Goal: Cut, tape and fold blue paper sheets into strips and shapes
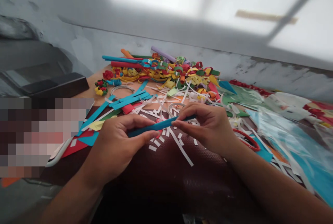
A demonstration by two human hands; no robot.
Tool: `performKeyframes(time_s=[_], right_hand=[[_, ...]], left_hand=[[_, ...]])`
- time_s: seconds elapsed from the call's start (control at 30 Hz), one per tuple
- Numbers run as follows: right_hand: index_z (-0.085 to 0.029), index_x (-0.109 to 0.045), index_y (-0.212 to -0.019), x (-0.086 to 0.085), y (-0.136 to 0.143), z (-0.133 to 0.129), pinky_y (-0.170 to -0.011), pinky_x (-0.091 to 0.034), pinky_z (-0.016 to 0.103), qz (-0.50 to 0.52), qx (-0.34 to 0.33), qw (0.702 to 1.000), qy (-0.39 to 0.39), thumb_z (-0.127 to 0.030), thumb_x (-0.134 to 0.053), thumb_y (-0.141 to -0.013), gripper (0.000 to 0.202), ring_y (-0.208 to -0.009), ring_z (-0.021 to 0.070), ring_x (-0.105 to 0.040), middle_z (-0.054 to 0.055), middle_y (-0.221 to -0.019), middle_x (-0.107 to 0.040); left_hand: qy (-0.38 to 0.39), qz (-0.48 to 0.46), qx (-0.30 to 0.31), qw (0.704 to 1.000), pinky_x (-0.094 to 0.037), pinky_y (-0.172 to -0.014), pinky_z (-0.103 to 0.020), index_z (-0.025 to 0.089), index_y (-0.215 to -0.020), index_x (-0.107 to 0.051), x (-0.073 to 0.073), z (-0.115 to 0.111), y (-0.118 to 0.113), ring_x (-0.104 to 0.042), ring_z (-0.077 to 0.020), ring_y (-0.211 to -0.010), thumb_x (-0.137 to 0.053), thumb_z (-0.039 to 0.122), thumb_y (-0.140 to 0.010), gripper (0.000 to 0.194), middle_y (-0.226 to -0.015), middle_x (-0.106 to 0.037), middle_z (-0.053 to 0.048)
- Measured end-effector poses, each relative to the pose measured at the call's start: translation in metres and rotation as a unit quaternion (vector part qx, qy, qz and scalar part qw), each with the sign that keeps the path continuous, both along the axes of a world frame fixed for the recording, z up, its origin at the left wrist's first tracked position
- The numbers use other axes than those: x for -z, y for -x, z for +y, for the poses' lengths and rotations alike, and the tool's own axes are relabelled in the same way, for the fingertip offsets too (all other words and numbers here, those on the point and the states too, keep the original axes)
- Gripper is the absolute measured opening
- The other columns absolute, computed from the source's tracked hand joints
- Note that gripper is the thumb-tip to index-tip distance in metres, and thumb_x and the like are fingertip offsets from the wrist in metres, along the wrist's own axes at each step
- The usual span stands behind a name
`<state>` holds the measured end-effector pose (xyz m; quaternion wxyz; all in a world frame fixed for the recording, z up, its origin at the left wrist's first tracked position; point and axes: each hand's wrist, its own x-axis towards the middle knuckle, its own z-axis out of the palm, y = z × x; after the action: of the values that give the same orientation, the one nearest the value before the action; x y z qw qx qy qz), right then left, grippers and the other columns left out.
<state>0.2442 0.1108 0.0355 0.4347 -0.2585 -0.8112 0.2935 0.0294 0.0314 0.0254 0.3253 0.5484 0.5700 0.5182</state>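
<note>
Between my two hands a blue paper strip (163,124) is held level above the table's near part. My left hand (117,144) pinches its left end between thumb and fingers. At the other end, my right hand (205,123) grips the strip with thumb and fingertips, hiding part of it. Below lie many small white paper pieces (156,143) and a longer white strip (181,147). More blue strips (131,100) are stacked just beyond my left hand. A roll of tape (175,108) sits behind the held strip, partly covered by my right hand.
A heap of colourful paper chains (177,68) and rolled paper (163,54) fills the back. Red-handled scissors (249,140) and plastic-wrapped blue sheets (293,151) lie right. Another tape ring (122,91) rests at the left; a pixelated area covers the left edge. A wall (161,16) stands behind.
</note>
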Motion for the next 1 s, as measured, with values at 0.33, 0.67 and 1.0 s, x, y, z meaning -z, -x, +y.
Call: performKeyframes(time_s=[0.33,0.67,1.0], right_hand=[[-0.022,-0.071,-0.079,0.002,0.002,-0.004,-0.069,-0.051,0.025,-0.028,-0.011,0.998,-0.057,-0.018,-0.083,-0.082,0.013,-0.073,0.0112,-0.064,-0.003,-0.079,-0.071],[-0.022,-0.072,-0.088,-0.002,-0.001,-0.009,-0.071,-0.057,0.031,-0.012,-0.048,0.979,-0.197,-0.015,-0.082,-0.084,0.013,-0.076,0.0159,-0.069,0.003,-0.084,-0.072],[-0.040,-0.044,-0.150,0.000,-0.007,-0.008,-0.093,-0.059,0.036,0.006,-0.095,0.988,-0.125,-0.019,-0.084,-0.083,0.081,-0.101,0.0183,-0.071,0.004,-0.134,-0.068]], left_hand=[[0.106,0.082,0.106,0.985,-0.048,-0.060,-0.020,0.028,-0.069,-0.080,-0.005,0.003,-0.002,-0.070,-0.0128,-0.066,-0.076,0.041,-0.083,0.019,-0.068,-0.078,0.005],[0.082,0.058,0.232,0.968,-0.051,-0.074,-0.024,0.028,-0.080,-0.079,-0.009,0.003,0.001,-0.073,-0.0158,-0.078,-0.062,0.035,-0.095,0.023,-0.080,-0.080,0.003],[0.047,0.102,0.237,0.965,-0.050,-0.073,-0.023,0.027,-0.079,-0.072,-0.014,0.001,0.004,-0.070,-0.0146,-0.076,-0.057,0.040,-0.099,0.029,-0.078,-0.075,0.004]])
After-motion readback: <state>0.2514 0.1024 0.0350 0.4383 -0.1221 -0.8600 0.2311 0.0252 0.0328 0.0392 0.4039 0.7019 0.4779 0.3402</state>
